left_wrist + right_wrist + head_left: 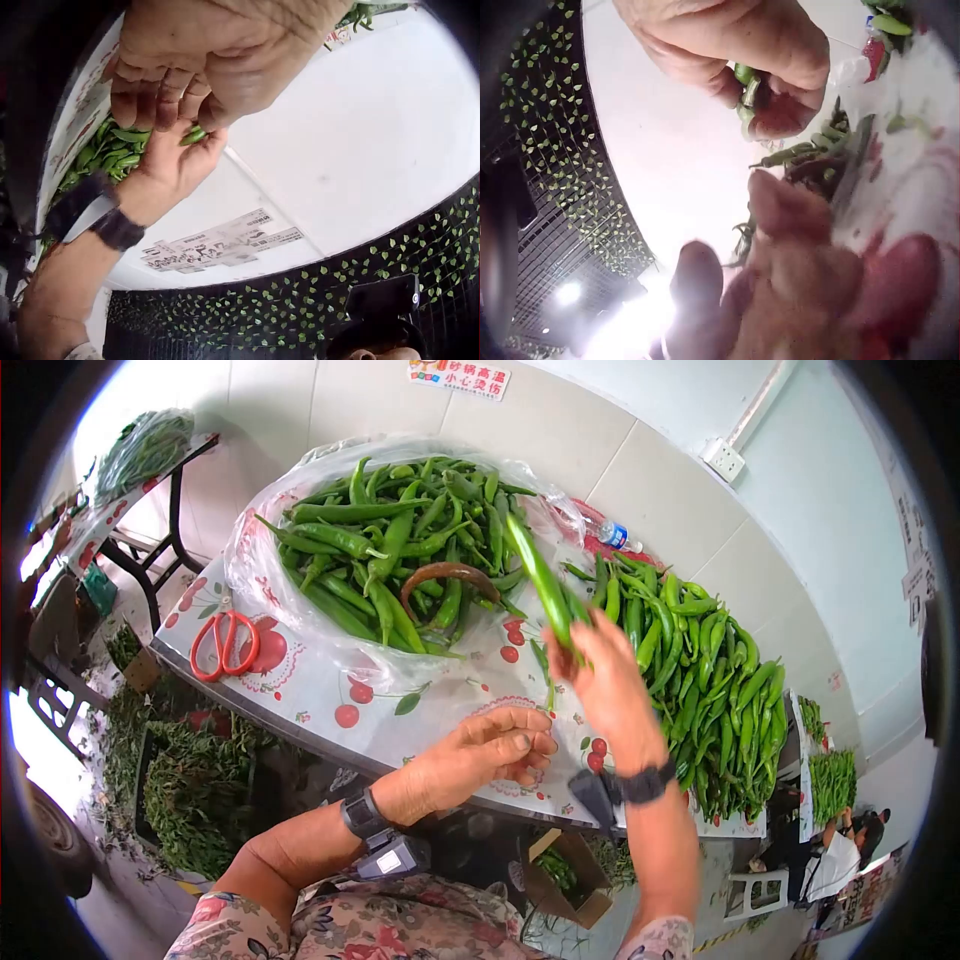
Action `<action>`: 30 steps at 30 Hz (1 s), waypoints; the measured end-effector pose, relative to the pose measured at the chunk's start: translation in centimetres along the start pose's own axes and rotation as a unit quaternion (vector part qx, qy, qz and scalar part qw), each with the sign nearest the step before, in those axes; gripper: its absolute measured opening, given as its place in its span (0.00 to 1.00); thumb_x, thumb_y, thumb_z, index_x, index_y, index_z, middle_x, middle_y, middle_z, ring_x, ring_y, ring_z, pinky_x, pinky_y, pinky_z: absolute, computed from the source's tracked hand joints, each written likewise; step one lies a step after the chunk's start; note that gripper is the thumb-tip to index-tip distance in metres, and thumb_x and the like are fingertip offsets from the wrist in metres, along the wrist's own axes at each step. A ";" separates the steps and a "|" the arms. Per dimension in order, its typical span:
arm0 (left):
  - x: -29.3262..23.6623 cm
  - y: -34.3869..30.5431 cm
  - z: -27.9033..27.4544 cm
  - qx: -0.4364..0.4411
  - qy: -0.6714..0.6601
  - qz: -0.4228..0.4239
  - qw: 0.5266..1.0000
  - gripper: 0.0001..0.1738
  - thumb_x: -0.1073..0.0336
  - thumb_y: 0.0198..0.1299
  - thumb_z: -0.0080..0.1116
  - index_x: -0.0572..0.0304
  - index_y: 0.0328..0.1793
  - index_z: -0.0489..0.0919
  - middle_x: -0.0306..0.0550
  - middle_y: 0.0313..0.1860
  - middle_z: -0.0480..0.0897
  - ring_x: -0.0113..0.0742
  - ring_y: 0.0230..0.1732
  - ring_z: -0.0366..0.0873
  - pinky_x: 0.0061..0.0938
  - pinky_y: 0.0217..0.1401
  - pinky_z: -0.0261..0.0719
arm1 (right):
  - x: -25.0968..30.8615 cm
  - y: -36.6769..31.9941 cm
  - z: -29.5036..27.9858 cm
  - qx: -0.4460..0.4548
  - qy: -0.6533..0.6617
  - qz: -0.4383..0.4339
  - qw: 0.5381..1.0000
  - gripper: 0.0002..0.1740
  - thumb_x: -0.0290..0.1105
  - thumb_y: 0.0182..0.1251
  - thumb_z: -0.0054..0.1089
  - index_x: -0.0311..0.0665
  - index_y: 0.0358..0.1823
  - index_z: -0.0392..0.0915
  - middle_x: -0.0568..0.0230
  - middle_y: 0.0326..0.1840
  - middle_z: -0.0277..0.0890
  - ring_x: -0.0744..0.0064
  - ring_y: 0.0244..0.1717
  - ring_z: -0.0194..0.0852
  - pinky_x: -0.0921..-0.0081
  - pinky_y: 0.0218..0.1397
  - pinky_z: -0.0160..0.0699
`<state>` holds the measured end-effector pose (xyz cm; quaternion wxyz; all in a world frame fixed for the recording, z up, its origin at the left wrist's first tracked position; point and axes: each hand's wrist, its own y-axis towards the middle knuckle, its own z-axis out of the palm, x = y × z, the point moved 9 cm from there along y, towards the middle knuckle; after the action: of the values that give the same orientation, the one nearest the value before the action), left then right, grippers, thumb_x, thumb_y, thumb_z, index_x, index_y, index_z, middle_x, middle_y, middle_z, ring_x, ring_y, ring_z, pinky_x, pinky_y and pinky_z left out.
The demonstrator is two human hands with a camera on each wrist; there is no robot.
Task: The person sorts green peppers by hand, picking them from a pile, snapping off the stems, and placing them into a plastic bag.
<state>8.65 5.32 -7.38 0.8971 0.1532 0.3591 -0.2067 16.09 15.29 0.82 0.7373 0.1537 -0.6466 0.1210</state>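
My right hand (608, 678) grips long green chili peppers (541, 582) over the table, their tips pointing up and away. In the right wrist view, green stem ends (750, 97) show between the thumb and fingers. My left hand (485, 745) hovers near the table's front edge with loosely bent fingers and nothing visible in it. A clear plastic bag (250, 565) full of green chili peppers (345, 540) lies open at the back. One brownish, curved pepper (450, 572) rests on top of them. To the right, more green peppers (720, 690) are heaped on the table.
Red-handled scissors (222, 646) lie at the left on the cherry-patterned tablecloth (380, 700). A bottle (618, 537) is by the wall behind the heap. Below the table are a cardboard box (590, 870) with peppers and a crate of cut greens (195, 790). People (840, 855) are at far right.
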 end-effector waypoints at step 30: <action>-0.3 -0.1 0.8 0.025 0.083 0.026 0.996 0.16 0.57 0.68 0.54 0.58 0.55 0.74 0.45 0.46 0.79 0.36 0.47 0.79 0.32 0.50 0.78 | 2.3 0.5 -3.5 0.076 -0.320 -0.019 0.944 0.22 0.34 0.69 0.54 0.30 0.61 0.70 0.55 0.55 0.76 0.71 0.53 0.75 0.76 0.53 0.74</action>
<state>8.83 4.94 -6.64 0.8652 0.2013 0.4229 -0.1789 19.43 17.05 2.72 0.4801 0.2527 -0.8340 0.1001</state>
